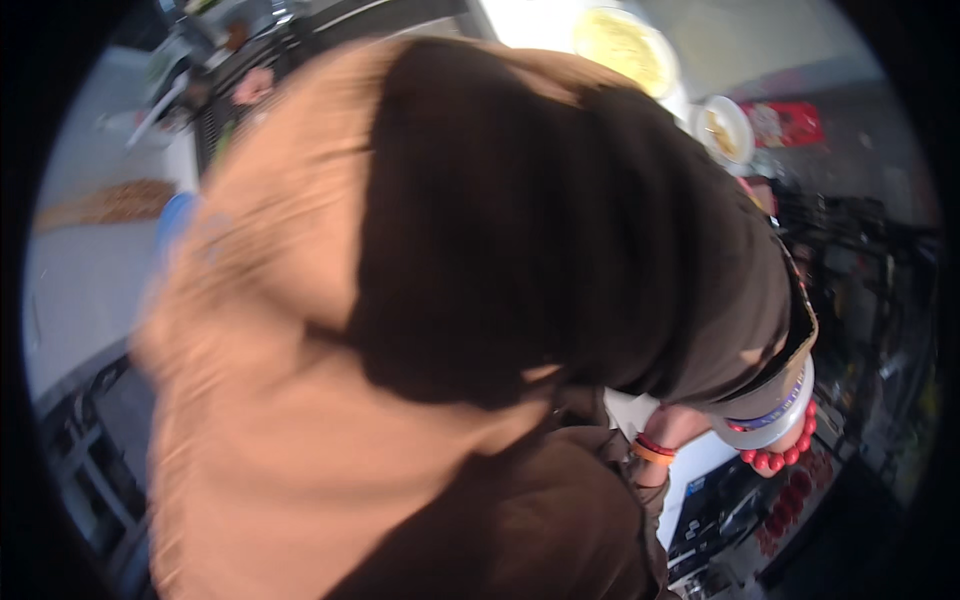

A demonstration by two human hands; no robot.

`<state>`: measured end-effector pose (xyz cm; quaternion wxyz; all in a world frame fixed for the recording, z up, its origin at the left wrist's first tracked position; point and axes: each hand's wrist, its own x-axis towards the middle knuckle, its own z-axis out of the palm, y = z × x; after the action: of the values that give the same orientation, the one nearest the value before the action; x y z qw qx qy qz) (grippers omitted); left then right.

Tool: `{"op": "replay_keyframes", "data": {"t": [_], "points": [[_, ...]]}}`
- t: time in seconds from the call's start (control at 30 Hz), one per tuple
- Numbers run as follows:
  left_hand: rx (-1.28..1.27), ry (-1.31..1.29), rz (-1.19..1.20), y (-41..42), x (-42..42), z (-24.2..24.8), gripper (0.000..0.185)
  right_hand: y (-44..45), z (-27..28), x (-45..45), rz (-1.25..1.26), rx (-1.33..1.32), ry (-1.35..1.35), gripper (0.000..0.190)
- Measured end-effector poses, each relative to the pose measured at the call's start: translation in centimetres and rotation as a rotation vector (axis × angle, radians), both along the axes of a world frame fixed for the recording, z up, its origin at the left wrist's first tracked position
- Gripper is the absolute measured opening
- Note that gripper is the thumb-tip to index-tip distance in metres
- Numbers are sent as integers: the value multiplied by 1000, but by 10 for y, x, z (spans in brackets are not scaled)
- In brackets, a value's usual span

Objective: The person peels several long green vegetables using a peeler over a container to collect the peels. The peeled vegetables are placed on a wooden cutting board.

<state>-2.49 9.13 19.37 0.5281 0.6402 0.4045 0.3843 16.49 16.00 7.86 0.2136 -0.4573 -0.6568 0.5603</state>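
A brown jacket (270, 435), partly sunlit and blurred, fills most of the view. Its upper sleeve (600, 247) runs right to what appears to be my left hand (776, 454), whose wrist carries a red bead bracelet (786, 455), a white bangle and a purple-and-white band. Below and left of that cuff is what appears to be my right hand (679, 425), with an orange band (652, 451) and a red one at the wrist. It lies close to the upper sleeve; contact cannot be told. The fingers of both hands are mostly hidden, and no held object shows.
Beyond the sleeve stand a large white bowl of yellow food (626, 49) and a smaller white bowl (724, 131), beside a red packet (791, 124). Blurred dark racks or equipment (855, 247) lie at right. A blue object (176, 217) shows at left, near a brown heap (139, 199).
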Motion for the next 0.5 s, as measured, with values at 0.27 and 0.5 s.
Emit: {"op": "replay_keyframes", "data": {"t": [0.27,0.5], "points": [[-320,43,441,-6,-59,-8,20,11,-5,-27,166,-51,89,31],[-568,-1255,955,-73,21,-145,18,-16,-12,-24,362,161,-62,24]]}}
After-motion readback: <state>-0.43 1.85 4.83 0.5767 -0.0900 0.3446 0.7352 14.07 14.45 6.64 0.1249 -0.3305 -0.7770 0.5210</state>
